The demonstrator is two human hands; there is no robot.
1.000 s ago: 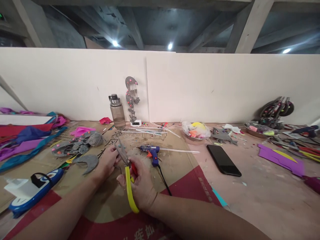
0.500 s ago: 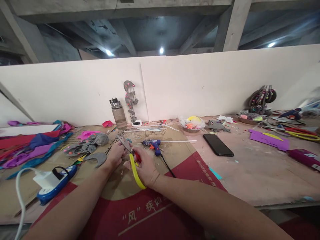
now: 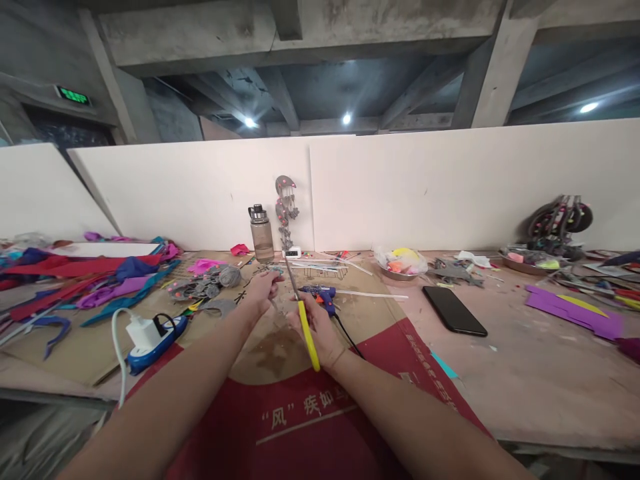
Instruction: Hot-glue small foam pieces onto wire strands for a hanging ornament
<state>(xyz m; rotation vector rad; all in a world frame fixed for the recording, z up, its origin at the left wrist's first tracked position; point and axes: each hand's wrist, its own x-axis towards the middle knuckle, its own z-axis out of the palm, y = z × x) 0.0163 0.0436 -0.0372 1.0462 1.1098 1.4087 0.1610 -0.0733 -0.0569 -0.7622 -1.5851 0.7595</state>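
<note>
My right hand (image 3: 323, 331) is closed around a pair of scissors (image 3: 309, 339) with yellow handles, its blades pointing up and away from me. Left of the blades, my left hand (image 3: 263, 291) has its fingers pinched together over the cardboard; whatever lies between them is too small to make out. Just beyond the right hand rests a blue glue gun (image 3: 324, 293) with a white glue stick in its back, partly hidden by the fingers. A grey felt crescent (image 3: 219, 306) lies beside my left wrist, near a ball of grey yarn (image 3: 229, 275).
A water bottle (image 3: 262, 237) and a hanging grey felt ornament (image 3: 287, 207) stand at the white board. Right of my hands are a black phone (image 3: 454, 310) and a bowl (image 3: 400, 272) of scraps. A power strip (image 3: 159, 348) and coloured fabric (image 3: 113, 291) lie left.
The view has turned left and tilted up. My hands have moved apart, and the scissor blades have swung from leaning over the left hand to pointing more straight ahead.
</note>
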